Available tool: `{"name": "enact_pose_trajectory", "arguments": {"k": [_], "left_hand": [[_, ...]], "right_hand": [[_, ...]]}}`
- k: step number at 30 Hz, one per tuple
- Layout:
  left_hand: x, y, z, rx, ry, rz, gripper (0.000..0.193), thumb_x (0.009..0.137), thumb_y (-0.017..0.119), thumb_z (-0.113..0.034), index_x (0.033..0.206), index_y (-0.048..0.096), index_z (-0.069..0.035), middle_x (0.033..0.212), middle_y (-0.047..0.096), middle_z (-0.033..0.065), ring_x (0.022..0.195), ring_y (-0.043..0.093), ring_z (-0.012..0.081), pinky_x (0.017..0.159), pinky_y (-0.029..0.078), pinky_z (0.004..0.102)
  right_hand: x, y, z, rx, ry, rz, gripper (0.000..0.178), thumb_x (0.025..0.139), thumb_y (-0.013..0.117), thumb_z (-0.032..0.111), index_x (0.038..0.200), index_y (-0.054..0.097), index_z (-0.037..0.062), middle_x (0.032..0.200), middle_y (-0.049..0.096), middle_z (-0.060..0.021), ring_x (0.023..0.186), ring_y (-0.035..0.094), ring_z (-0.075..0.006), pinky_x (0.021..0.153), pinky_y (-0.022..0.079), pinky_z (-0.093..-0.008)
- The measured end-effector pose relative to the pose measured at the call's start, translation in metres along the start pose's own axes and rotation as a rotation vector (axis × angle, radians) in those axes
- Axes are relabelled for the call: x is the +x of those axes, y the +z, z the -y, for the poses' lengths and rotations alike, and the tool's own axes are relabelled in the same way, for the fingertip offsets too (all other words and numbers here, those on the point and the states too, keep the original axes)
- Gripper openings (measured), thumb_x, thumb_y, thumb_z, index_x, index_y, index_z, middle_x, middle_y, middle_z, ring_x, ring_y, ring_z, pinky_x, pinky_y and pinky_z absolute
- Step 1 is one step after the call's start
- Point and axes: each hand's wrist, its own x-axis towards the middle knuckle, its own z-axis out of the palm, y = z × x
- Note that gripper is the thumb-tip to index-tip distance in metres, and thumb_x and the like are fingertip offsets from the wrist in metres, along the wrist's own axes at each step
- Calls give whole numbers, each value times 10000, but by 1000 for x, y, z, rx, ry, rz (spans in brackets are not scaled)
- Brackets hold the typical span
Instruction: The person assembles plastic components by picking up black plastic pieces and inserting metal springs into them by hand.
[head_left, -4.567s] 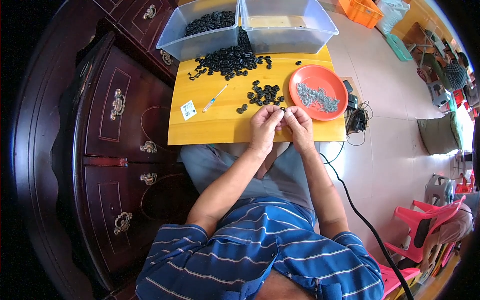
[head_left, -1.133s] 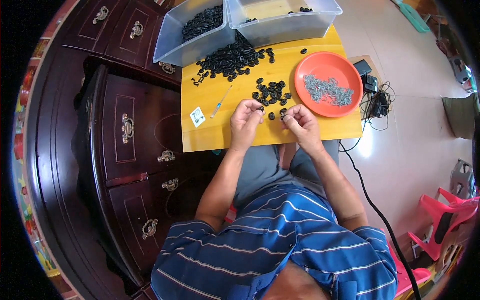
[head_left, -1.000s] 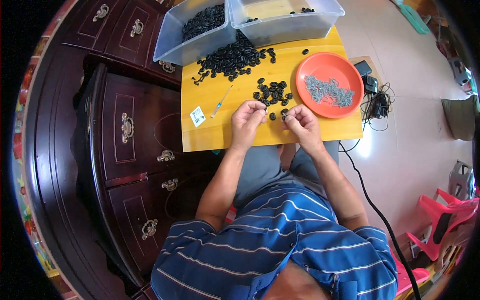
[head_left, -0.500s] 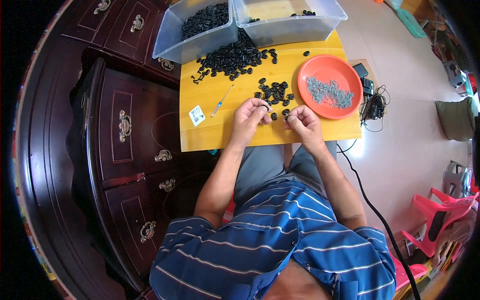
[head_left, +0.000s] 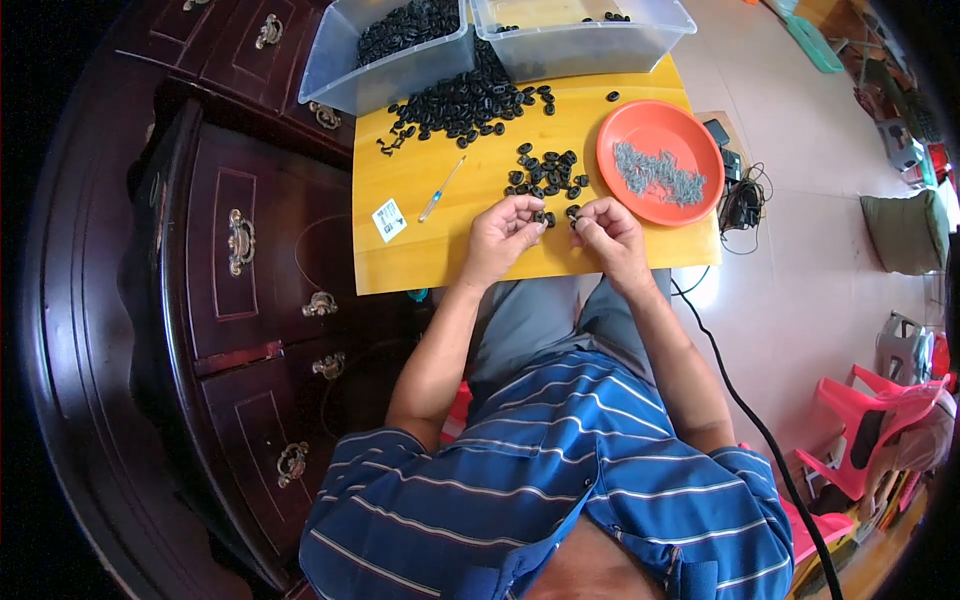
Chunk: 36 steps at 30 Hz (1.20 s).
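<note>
Black oval piece, small, glossy, left of plate on near side; left hand pinching it between thumb and finger. Right hand just off plate's near-left edge, fingertips drawn close; cannot tell whether clamped on anything. Plate round, orange-red, smooth, holding slim grey pins. Loose black ovals left of plate; translucent plastic bins beyond it.

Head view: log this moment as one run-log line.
left hand: by black oval part; right hand: by second black oval part; grips: unclear; orange plate: right of hands, holding grey pieces
</note>
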Motion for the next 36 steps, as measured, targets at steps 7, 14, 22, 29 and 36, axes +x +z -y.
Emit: {"name": "enact_pose_trajectory", "arguments": {"k": [7, 14, 22, 29, 36], "left_hand": [[-1, -1, 2, 17, 24, 26, 243, 923, 655, 1, 1160, 602, -11, 956, 651, 6, 820, 605, 45, 717, 509, 198], [-2, 1, -3, 21, 103, 38, 254, 901, 645, 44, 1149, 615, -4, 936, 643, -9, 797, 585, 22, 710, 497, 183], [0, 10, -11, 80, 113, 91, 274, 900, 665, 12, 1170, 629, -25, 955, 635, -31, 820, 573, 19, 736, 481, 183], [1, 15, -13, 66, 169, 69, 265, 878, 663, 52, 1134, 649, -15, 919, 660, -6, 796, 608, 31, 728, 525, 199], [1, 14, -10, 88, 170, 60, 260, 880, 659, 56, 1131, 649, -15, 917, 662, -7, 795, 612, 31, 723, 525, 198]], "right_hand": [[0, 1, -3, 0, -20, -5, 71, 956, 616, 52, 1014, 602, 13, 872, 624, -6, 768, 596, -70, 708, 520, -242], [-1, 5, 0, -24, -4, 13, 72, 955, 622, 55, 1007, 610, 6, 874, 623, -2, 772, 593, -65, 714, 527, -233], [1, 0, -8, -20, -3, 28, 80, 961, 623, 62, 1021, 611, 11, 883, 624, 1, 782, 594, -63, 725, 528, -233], [0, 2, -6, -14, -7, 22, 79, 961, 625, 66, 1016, 611, 11, 884, 623, 2, 780, 597, -69, 721, 522, -238], [0, 2, -5, -20, -7, 17, 76, 960, 625, 62, 1014, 611, 11, 895, 624, 1, 784, 598, -69, 721, 524, -240]]}}
